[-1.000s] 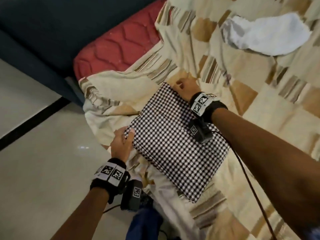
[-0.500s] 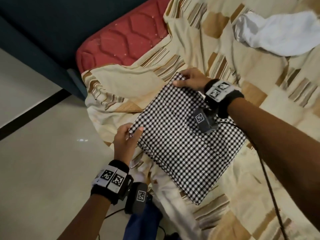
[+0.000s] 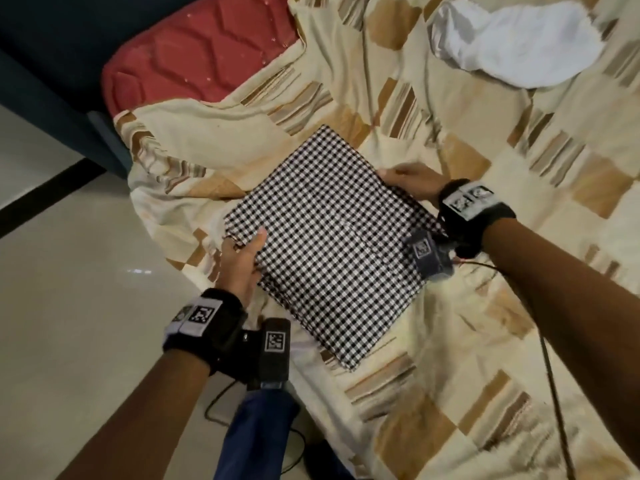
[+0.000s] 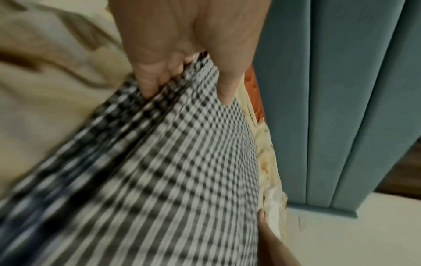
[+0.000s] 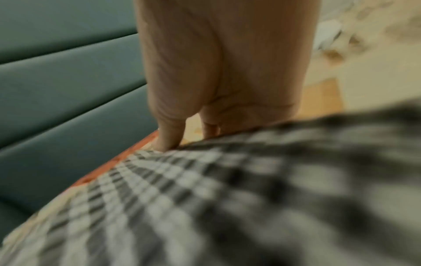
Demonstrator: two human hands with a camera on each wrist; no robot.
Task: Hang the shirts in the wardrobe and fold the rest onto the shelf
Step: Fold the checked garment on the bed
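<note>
Since checked cloth (image 3: 329, 244) already folded square on bed (image 3: 485, 341), I've got left hand (image 3: 242, 265) and right hand (image 3: 408, 181) pinching opposite edges; next lift level, carry to shelf.

Open cream-and-brown patchwork bedsheet (image 3: 450, 358) lies on the near and right sides of the folded black-and-white checked cloth (image 3: 325, 244) — room there for a hand. A crumpled white garment (image 3: 519, 43) sits well apart at the far right. To the left, the bare red mattress corner (image 3: 194, 60) meets the dark teal padded headboard (image 4: 330, 90) — a wall.
</note>
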